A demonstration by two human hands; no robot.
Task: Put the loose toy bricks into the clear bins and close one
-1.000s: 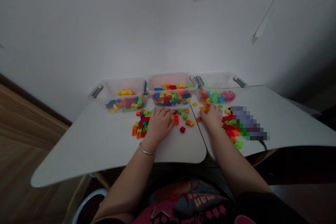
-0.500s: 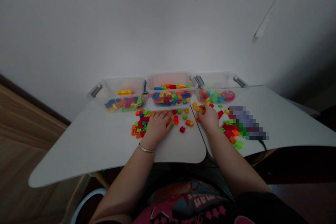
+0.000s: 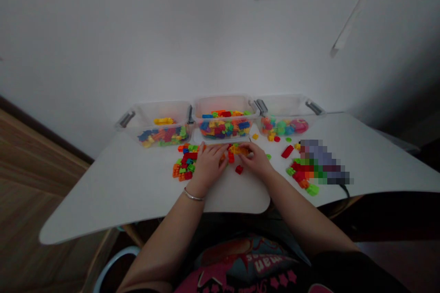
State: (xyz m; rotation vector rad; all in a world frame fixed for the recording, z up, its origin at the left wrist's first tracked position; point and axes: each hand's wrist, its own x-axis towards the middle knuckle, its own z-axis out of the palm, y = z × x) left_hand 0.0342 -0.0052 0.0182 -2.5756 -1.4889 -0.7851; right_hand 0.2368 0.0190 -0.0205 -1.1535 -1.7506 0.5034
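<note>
My right hand [image 3: 256, 160] is closed on a long yellow toy piece [image 3: 239, 149], held by the fingertips just above the table. Close on its left, my left hand [image 3: 210, 165] lies over some building bricks, fingers stretched and thumb apart. Those bricks are mostly hidden under its palm and fingers. Left of that hand spreads a pile of red, orange and green bricks [image 3: 184, 165]. A small red brick [image 3: 239, 170] sits between the two hands, nearer to me. Another red brick [image 3: 231, 158] stands just below the yellow piece.
Three clear bins stand along the wall: the left bin [image 3: 144, 114], the middle bin [image 3: 223, 101] and the right bin [image 3: 285, 103], all holding colourful toy pieces. More bricks [image 3: 302, 174] lie at the right beside a pixelated object [image 3: 323, 160]. A red block [image 3: 287, 151] lies nearby.
My right hand has moved left with the yellow piece, from over the table seam to beside my left hand. The left hand has barely shifted.
</note>
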